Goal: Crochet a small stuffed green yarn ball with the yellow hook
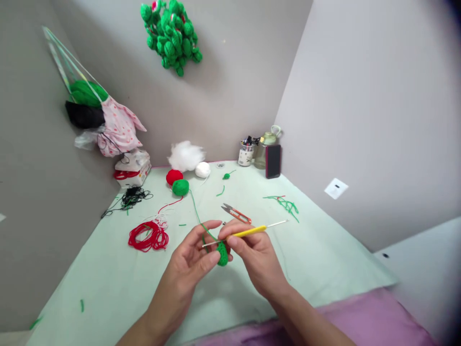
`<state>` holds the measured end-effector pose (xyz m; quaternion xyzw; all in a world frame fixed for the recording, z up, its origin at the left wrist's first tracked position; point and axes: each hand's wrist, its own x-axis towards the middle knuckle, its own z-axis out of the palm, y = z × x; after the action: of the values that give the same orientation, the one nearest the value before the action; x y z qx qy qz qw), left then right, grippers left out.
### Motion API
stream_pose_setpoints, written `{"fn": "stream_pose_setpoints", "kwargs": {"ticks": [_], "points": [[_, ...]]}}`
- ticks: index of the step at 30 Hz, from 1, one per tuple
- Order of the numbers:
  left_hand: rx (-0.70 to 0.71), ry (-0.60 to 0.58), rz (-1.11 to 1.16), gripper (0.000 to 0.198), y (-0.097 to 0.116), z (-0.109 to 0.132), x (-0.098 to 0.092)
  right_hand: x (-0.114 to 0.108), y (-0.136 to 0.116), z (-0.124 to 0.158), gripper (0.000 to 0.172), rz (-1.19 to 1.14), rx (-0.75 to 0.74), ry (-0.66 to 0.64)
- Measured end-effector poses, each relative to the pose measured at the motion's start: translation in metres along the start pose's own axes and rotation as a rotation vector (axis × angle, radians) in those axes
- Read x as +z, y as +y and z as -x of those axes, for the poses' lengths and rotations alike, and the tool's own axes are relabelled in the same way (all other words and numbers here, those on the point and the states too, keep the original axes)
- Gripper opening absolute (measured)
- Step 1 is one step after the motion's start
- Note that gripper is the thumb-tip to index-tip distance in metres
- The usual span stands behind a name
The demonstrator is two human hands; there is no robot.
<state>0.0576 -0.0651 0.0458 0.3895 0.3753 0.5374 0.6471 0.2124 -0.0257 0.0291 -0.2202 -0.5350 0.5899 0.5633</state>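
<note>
My left hand [192, 257] pinches a small green crocheted piece [222, 254] between thumb and fingers. In my right hand [257, 254] is a yellow-handled crochet hook [252, 231], its metal tip lying across the top of the green piece. Whether a loop sits on the hook is too small to tell. Green yarn runs from the piece past my left fingers and back to a green yarn ball [180, 187]. Just beyond my right hand lie orange-handled thread snips [236, 214].
Behind are a red yarn ball [174, 177], a white yarn ball [202, 169] and fluffy stuffing [186, 156]. A red yarn coil [148, 235] and black yarn tangle [133, 196] lie left. Green scraps [287, 205], a phone [272, 161] and a bottle [262, 154] are right.
</note>
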Motion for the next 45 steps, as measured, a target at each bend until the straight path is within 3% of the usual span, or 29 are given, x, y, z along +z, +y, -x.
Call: {"fn": "stream_pose_setpoints", "kwargs": {"ticks": [3,7,15,24,30,35,38,42,45], "points": [[0.023,0.028,-0.042,0.044,-0.001,0.011,0.007,0.000,-0.007,0.011,0.012,0.061,-0.092,0.001],[-0.011,0.091,-0.040,0.047,-0.009,0.008,0.014,-0.002,-0.008,0.018,0.016,0.258,-0.246,0.045],[0.005,0.153,-0.052,0.057,-0.024,-0.001,0.016,-0.008,0.000,0.023,0.013,0.095,-0.123,0.135],[-0.014,0.303,-0.081,0.060,-0.029,0.000,0.005,-0.002,0.003,0.023,0.021,0.464,-0.344,0.031],[-0.031,0.293,-0.031,0.063,-0.029,0.004,-0.002,0.003,0.009,0.018,0.015,0.392,-0.210,0.062],[-0.128,0.256,0.201,0.062,-0.030,0.003,-0.006,0.003,0.025,0.025,0.039,0.725,-0.482,-0.017],[-0.235,0.184,0.373,0.057,-0.027,0.000,-0.011,0.003,0.022,0.023,0.032,0.662,-0.432,0.044],[-0.126,0.228,0.321,0.056,-0.027,-0.002,-0.012,0.008,0.016,0.016,0.025,0.498,-0.284,0.112],[-0.076,0.255,0.274,0.063,-0.031,-0.002,-0.010,0.010,0.020,0.018,0.026,0.595,-0.354,0.072]]}}
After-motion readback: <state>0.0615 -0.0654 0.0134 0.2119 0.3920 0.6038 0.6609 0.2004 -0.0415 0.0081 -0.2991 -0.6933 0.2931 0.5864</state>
